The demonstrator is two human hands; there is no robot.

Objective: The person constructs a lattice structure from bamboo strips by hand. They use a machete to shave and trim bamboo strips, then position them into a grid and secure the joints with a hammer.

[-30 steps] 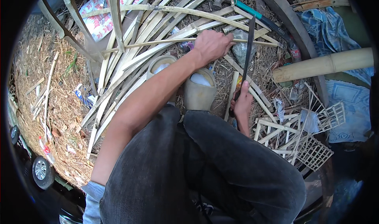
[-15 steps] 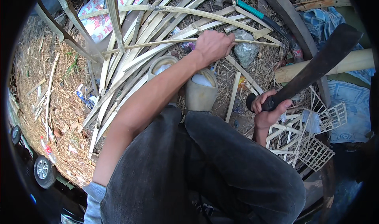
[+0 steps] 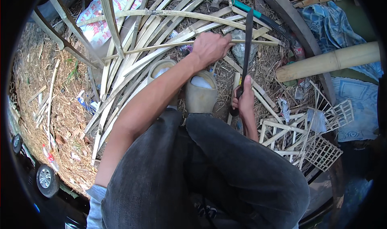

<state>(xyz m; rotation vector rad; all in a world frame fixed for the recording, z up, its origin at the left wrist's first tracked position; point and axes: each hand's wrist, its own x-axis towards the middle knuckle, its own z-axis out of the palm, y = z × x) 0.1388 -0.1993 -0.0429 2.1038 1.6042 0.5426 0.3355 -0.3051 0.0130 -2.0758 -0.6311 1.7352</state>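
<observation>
My left hand [image 3: 212, 48] is closed around a thin bamboo strip [image 3: 157, 46], which runs crosswise just past my shoes. In my right hand [image 3: 245, 99] is a machete [image 3: 248, 39], gripped by its dark handle. The blade points away from me, nearly edge-on, and crosses the strip just right of my left hand. Whether blade and strip touch, I cannot tell. Under and beyond the left hand lies a heap of split bamboo strips [image 3: 133, 65]. A clear plastic bag [image 3: 241, 53] sits behind the blade.
On the right are a thick bamboo pole [image 3: 330, 62], woven bamboo lattice pieces [image 3: 323, 153] and blue patterned cloth [image 3: 354, 108]. A tool with a teal and black handle [image 3: 246, 6] lies at the far side. Upright curved slats [image 3: 109, 19] stand at the far left.
The machete has swung left and turned from tilting far right to pointing straight away, over the strip. My right hand moved left with it; my left hand keeps its hold.
</observation>
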